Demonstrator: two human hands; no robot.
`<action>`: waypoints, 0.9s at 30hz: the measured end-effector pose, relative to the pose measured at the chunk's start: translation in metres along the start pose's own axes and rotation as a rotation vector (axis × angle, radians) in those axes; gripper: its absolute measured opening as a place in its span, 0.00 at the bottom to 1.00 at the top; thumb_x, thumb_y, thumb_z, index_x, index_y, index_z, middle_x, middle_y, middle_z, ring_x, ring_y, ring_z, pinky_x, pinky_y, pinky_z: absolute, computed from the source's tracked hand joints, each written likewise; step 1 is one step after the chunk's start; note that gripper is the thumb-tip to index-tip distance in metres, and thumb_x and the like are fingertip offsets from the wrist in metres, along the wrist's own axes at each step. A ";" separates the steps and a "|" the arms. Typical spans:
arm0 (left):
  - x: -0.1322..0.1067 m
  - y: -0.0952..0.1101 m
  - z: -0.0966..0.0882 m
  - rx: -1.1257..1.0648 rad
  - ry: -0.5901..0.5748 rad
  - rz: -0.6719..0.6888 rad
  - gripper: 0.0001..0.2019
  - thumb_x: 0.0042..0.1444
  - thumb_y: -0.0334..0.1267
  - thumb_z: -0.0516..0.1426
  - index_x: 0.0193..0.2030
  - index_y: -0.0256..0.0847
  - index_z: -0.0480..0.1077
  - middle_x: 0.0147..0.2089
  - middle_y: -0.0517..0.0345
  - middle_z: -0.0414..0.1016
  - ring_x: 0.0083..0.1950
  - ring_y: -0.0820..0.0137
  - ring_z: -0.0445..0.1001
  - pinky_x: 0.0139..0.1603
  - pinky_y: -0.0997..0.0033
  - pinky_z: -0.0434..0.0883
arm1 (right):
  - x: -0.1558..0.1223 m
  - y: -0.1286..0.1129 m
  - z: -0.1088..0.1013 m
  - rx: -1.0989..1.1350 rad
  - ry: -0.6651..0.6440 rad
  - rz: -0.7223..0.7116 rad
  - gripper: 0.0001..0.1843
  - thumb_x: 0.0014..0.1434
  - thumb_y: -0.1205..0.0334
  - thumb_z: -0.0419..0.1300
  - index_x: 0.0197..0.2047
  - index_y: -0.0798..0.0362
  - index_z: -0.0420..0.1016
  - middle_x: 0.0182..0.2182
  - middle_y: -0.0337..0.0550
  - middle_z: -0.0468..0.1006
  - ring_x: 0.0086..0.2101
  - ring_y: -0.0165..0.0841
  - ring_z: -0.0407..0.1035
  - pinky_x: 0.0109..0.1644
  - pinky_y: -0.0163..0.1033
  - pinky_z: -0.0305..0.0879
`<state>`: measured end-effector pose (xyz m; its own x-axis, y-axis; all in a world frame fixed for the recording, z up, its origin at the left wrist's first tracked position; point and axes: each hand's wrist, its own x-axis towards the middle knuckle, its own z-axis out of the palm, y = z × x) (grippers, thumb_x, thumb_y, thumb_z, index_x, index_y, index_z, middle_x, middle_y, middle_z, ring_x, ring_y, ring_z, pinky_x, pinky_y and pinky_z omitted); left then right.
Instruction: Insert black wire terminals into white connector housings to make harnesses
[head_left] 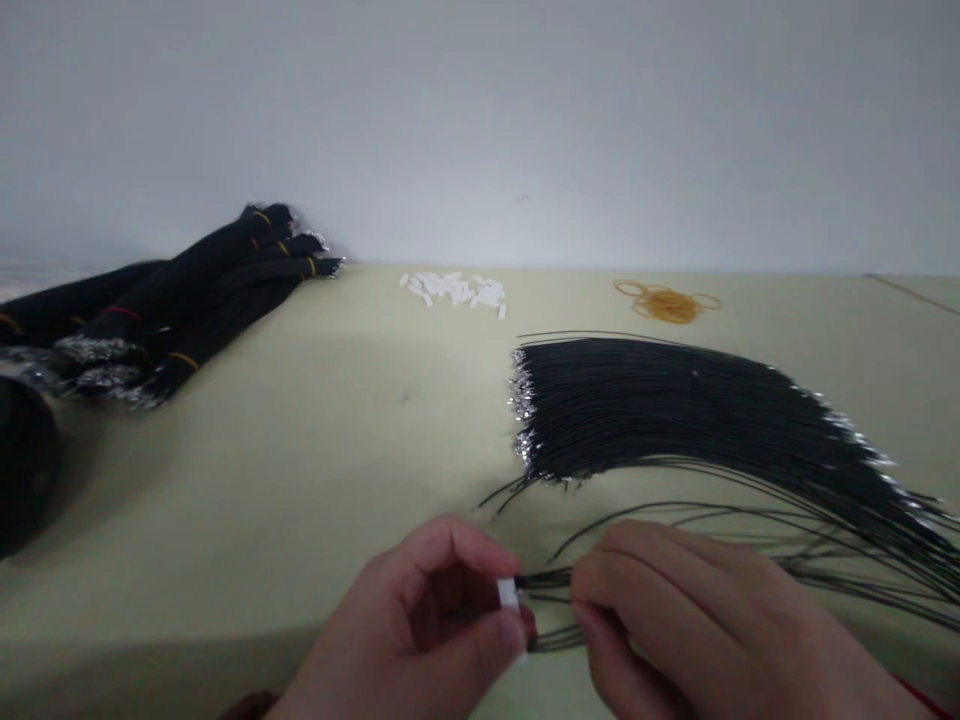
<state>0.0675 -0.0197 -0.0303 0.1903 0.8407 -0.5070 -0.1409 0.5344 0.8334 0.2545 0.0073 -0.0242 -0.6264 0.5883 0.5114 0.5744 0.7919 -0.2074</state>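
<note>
Left hand pinches the white connector at front centre; right hand grips black wires just beside it, apparently mid-insertion, though blur obscures the ends. Next calls for steady alignment.

Seemingly a wiring workshop: the table carries loose black wires beyond the right grip, banded bundles far to its left.
</note>
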 end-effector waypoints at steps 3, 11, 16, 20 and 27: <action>0.001 -0.001 0.000 -0.025 0.002 -0.007 0.08 0.45 0.32 0.63 0.33 0.40 0.69 0.28 0.61 0.72 0.32 0.74 0.69 0.34 0.77 0.66 | -0.001 0.002 -0.001 0.028 -0.004 -0.017 0.22 0.67 0.64 0.40 0.27 0.57 0.68 0.25 0.40 0.62 0.27 0.23 0.54 0.32 0.30 0.47; -0.002 -0.001 -0.002 -0.027 -0.013 0.000 0.09 0.44 0.31 0.64 0.33 0.39 0.70 0.29 0.61 0.73 0.33 0.73 0.70 0.35 0.76 0.67 | 0.001 0.001 -0.003 0.048 -0.027 -0.019 0.22 0.67 0.65 0.41 0.25 0.60 0.66 0.23 0.41 0.60 0.27 0.22 0.53 0.32 0.29 0.46; -0.005 -0.002 0.000 0.043 -0.017 -0.021 0.07 0.45 0.32 0.63 0.33 0.38 0.71 0.28 0.59 0.73 0.32 0.71 0.70 0.35 0.74 0.66 | -0.001 -0.006 0.002 0.051 -0.040 0.002 0.23 0.67 0.65 0.40 0.25 0.59 0.67 0.23 0.42 0.60 0.27 0.22 0.54 0.32 0.29 0.47; -0.006 -0.003 0.000 0.062 -0.016 -0.019 0.07 0.45 0.33 0.63 0.33 0.39 0.72 0.28 0.59 0.73 0.32 0.71 0.70 0.34 0.74 0.66 | 0.005 -0.001 0.000 0.114 -0.050 -0.017 0.22 0.66 0.65 0.40 0.27 0.59 0.68 0.25 0.42 0.61 0.28 0.23 0.54 0.32 0.29 0.48; -0.004 0.002 0.002 0.039 0.010 -0.037 0.07 0.45 0.32 0.63 0.32 0.39 0.71 0.28 0.59 0.74 0.32 0.72 0.71 0.34 0.76 0.67 | 0.020 0.052 0.007 -0.124 -0.147 0.056 0.12 0.64 0.64 0.48 0.39 0.58 0.72 0.38 0.43 0.65 0.41 0.28 0.58 0.47 0.35 0.54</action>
<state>0.0680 -0.0224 -0.0266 0.1850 0.8214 -0.5394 -0.0963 0.5614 0.8219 0.2686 0.0616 -0.0302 -0.6562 0.6559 0.3731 0.6655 0.7361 -0.1237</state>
